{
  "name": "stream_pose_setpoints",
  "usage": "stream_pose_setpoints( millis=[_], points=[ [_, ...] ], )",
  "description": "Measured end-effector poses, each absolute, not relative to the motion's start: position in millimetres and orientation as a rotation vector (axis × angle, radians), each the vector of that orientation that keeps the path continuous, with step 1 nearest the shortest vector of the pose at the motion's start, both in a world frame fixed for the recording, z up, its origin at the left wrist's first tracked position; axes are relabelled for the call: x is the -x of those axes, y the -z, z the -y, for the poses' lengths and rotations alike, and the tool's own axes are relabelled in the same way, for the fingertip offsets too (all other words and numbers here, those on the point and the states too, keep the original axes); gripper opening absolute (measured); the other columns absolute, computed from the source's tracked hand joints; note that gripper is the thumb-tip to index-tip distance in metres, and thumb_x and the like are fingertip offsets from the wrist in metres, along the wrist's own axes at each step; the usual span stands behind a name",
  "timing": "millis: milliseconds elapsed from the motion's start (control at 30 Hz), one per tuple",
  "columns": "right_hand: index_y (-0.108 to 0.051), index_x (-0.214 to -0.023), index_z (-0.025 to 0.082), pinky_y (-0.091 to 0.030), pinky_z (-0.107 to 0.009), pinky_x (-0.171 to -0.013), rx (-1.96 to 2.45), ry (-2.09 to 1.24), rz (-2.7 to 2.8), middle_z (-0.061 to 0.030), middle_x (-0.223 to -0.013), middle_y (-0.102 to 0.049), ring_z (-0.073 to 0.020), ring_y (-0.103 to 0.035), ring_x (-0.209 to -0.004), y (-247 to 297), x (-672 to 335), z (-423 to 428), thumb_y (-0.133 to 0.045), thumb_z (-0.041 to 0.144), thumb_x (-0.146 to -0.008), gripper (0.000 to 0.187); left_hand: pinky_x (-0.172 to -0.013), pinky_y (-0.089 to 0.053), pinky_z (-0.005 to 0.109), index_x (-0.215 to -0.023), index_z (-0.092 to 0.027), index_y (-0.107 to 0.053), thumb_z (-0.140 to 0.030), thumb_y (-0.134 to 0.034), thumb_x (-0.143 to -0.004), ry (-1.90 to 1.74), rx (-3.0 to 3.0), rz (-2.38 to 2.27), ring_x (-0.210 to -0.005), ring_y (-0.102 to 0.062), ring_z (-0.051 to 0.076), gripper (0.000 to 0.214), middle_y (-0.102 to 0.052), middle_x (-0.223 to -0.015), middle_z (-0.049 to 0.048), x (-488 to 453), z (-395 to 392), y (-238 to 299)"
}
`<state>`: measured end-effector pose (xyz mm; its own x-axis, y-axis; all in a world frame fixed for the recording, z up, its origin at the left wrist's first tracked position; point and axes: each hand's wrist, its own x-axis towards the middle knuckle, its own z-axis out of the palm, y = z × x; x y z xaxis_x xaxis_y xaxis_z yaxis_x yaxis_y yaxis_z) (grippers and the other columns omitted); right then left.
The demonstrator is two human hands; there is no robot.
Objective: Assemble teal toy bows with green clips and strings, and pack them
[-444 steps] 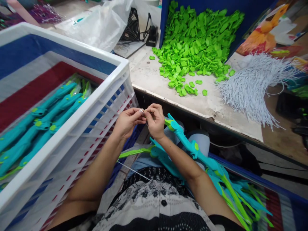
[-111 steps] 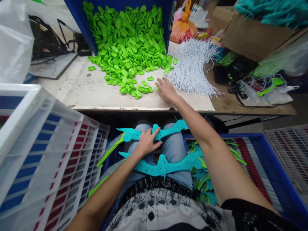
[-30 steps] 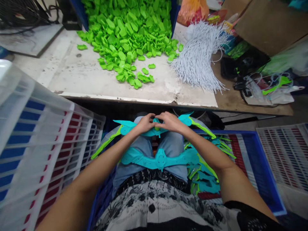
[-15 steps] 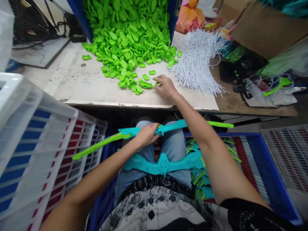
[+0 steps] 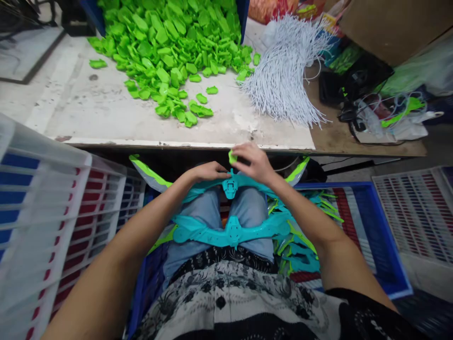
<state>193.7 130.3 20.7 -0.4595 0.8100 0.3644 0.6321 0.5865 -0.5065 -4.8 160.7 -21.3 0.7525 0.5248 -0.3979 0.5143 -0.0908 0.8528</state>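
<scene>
A turquoise toy bow (image 5: pixel 230 187) with lime-green tips lies across my knees, its square centre block facing up. My left hand (image 5: pixel 209 171) grips it just left of that block, the fingers partly hidden behind the plastic. In the fingertips of my right hand (image 5: pixel 253 163) is a small lime-green plastic piece (image 5: pixel 232 157), held just above the centre block. A second turquoise bow (image 5: pixel 233 231) rests on my lap, closer to my waist. On the table, a heap of similar green pieces (image 5: pixel 166 52) spills forward from a blue bin.
A bundle of white cords (image 5: pixel 285 75) lies on the table (image 5: pixel 116 120), right of the heap. White plastic crates (image 5: pixel 71 198) stand at my left. At my right, a blue crate (image 5: pixel 385 236) contains more turquoise and green parts. A cardboard box (image 5: pixel 396 28) is at the back right.
My right hand has come back from the table edge with a green piece, down to the bow. The bow in my left hand has turned so its centre block faces up.
</scene>
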Motion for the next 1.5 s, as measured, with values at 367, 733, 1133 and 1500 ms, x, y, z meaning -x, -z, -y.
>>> stream_pose_setpoints(
  millis=[367, 733, 1133, 1500],
  points=[
    [-0.065, -0.107, 0.023, -0.044, -0.049, -0.097, 1.28, -0.459, 2.252, -0.0071, -0.119, -0.064, -0.0248, -0.054, -0.114, 36.1, -187.6, -45.3, -0.051, 0.031, -0.089, 0.025, -0.053, -0.028, 0.024, -0.065, -0.013, -0.065, -0.063, -0.046, -0.077, -0.047, -1.743, -0.917, -0.056, -0.037, 0.012, 0.056, -0.049, -0.056, 0.0, 2.6, -156.0, 23.4],
    [-0.052, -0.125, 0.021, -0.042, -0.043, -0.104, 1.419, -0.66, 2.009, -0.0093, -0.127, -0.058, -0.0235, -0.049, -0.123, 36.8, -180.3, -50.5, -0.064, 0.027, -0.081, 0.046, -0.062, -0.036, 0.022, -0.098, -0.009, -0.066, -0.058, -0.06, -0.068, 0.025, -1.779, -0.855, -0.072, -0.052, 0.015, 0.057, -0.063, -0.083, 0.0039, -2.4, -151.8, 24.8],
    [-0.06, -0.114, 0.02, -0.044, -0.048, -0.099, 1.236, -0.573, 2.224, -0.0137, -0.121, -0.056, -0.0268, -0.049, -0.121, 33.8, -197.4, -57.1, -0.057, 0.038, -0.084, 0.035, -0.059, -0.035, 0.025, -0.07, -0.013, -0.068, -0.07, -0.034, -0.079, -0.007, -1.643, -1.009, -0.062, -0.052, 0.017, 0.068, -0.06, -0.059, 0.0057, -1.9, -150.3, 23.1],
    [-0.054, -0.127, 0.023, -0.039, -0.048, -0.099, 1.62, -0.616, 2.183, -0.0108, -0.13, -0.055, -0.029, -0.05, -0.119, 29.4, -187.3, -53.8, -0.066, 0.04, -0.077, 0.054, -0.053, -0.027, 0.024, -0.072, -0.014, -0.062, -0.057, -0.067, -0.059, 0.039, -1.761, -0.93, -0.059, -0.042, 0.011, 0.045, -0.05, -0.061, -0.0022, -5.6, -151.0, 24.1]
  ],
)
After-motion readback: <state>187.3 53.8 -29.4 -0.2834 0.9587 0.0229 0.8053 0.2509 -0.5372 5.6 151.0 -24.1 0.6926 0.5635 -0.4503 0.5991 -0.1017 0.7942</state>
